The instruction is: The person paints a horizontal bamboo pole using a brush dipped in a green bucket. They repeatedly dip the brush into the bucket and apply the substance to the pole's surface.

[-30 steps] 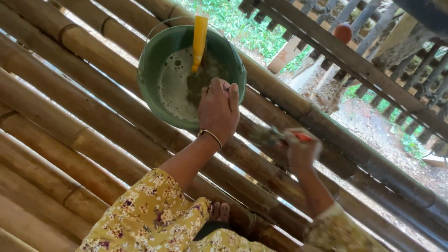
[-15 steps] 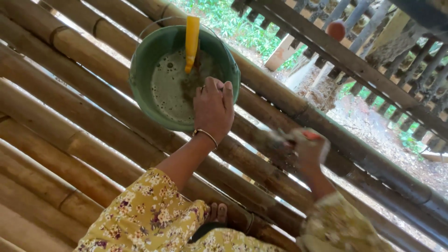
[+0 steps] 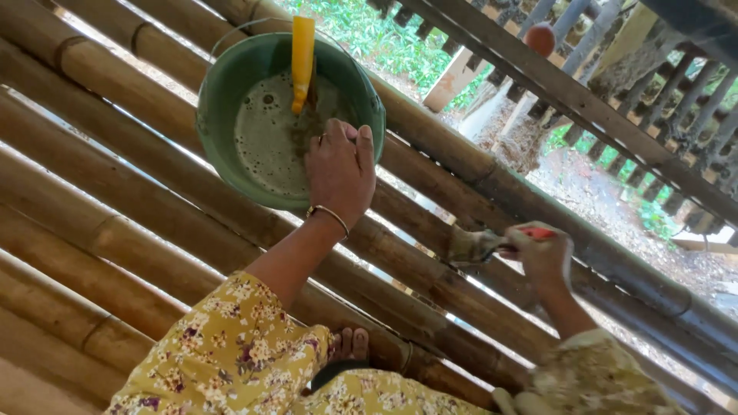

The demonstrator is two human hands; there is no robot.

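Bucket: a round green plastic bucket (image 3: 231, 100) sits on the bamboo floor (image 3: 115, 200) near its upper edge, thin wire handle arching over the far rim.
Contents: foamy, pale brown liquid with bubbles, and a darker clump of soaked stuff close to the near rim.
Yellow tool: a flat yellow plastic handle (image 3: 302, 58) stands in the bucket, leaning on the far rim, lower end down in the liquid.
Left hand: the left hand (image 3: 340, 169) is at the bucket's near rim, fingers curled down over the edge and thumb up; it grips the rim, as far as the view shows. A thin bangle (image 3: 330, 214) rings the wrist.
Right hand: the right hand (image 3: 542, 253) is closed round a brush with a red handle (image 3: 492, 244), low over the poles toward the floor's right side, well apart from the bucket.
Brush head: wet, frayed, greyish bristles pointing left, touching or just above a pole, can't tell which.
Floor: thick round bamboo poles, brown and glossy, with ringed joints, laid side by side with bright slits between.
Railing: weathered grey wooden slats (image 3: 615, 84) along the floor's far edge, greenery and bare earth beyond.
Sleeves: yellow floral fabric (image 3: 231, 353) on both arms.
Foot: bare toes (image 3: 350, 343) peek out at the near edge.
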